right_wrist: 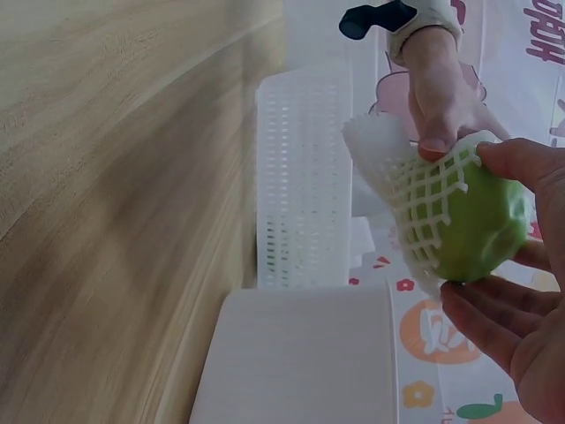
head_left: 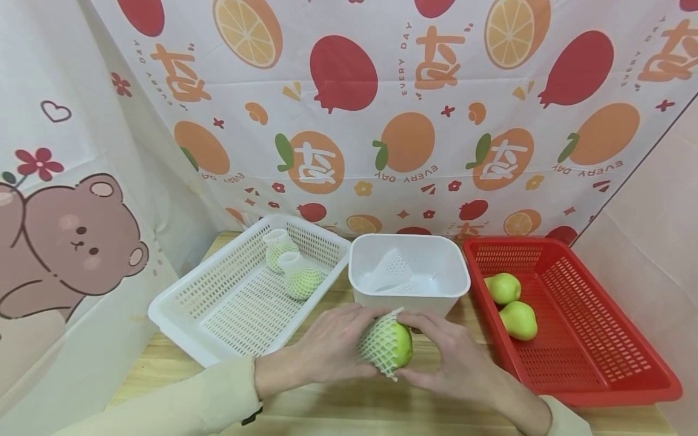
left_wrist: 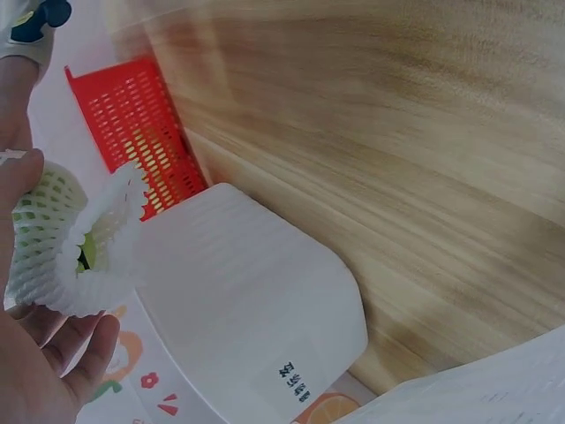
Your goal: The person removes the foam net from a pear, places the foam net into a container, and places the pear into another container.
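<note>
A green pear (head_left: pixel 404 346) is partly inside a white foam net (head_left: pixel 378 347), held between both hands above the table's front. My left hand (head_left: pixel 337 343) grips the netted side. In the right wrist view my right hand (right_wrist: pixel 530 300) holds the bare end, with thumb and fingers at the net's edge. The net covers part of the pear; the bare end bulges out toward my right hand. In the left wrist view the net's far end (left_wrist: pixel 106 238) gapes open, with some green showing inside.
A white basket (head_left: pixel 191 290) at left holds two netted pears (head_left: pixel 303 283). Behind my hands stands a white bin (head_left: pixel 409 300) with foam nets (head_left: pixel 394 269) inside. A red basket (head_left: pixel 578 396) at right holds two bare pears (head_left: pixel 518 321). A printed curtain (head_left: pixel 349 151) hangs behind the wooden table (head_left: pixel 327 418).
</note>
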A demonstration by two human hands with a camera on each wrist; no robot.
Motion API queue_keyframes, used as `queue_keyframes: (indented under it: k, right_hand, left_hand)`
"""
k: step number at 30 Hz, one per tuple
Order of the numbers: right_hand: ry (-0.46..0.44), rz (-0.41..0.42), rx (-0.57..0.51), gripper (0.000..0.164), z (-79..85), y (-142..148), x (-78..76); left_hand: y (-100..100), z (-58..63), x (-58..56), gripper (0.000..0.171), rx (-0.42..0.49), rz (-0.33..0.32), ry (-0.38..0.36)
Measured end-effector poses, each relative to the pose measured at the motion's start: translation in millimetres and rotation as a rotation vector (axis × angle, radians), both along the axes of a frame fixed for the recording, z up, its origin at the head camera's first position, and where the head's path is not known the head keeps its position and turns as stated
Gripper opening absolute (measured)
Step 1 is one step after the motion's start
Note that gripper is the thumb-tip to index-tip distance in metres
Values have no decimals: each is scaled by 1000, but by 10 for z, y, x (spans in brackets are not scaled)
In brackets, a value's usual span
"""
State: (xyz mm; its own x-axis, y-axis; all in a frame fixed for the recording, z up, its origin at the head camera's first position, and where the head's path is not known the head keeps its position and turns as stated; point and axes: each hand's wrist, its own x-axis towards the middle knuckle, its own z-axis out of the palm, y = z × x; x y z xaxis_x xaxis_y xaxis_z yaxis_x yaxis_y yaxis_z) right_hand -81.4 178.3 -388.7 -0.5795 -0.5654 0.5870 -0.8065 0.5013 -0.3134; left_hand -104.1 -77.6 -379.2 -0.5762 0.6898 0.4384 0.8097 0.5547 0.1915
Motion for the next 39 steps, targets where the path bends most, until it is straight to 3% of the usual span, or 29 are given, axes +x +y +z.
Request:
queue_keyframes:
  k: [7,15,24,31,39]
  right_hand:
    - [-76,-47,15,83,-3,-3,-1]
    - [-33,-67,8,88,10,94,-11]
    - [-55,-81,-16,88,41,206,12]
    - [-48,-88,-63,90,61,290,29]
    - [-4,-137,-84,89,53,465,70]
  left_hand:
    - [54,29,-28,93,0,-33,32]
    - [113,49,-67,90,-5,-75,61]
    - [139,68,-124,88,-40,-99,85]
    - [119,92,-170,82,-80,-106,48]
    - [33,84,-253,77,-136,-81,-57]
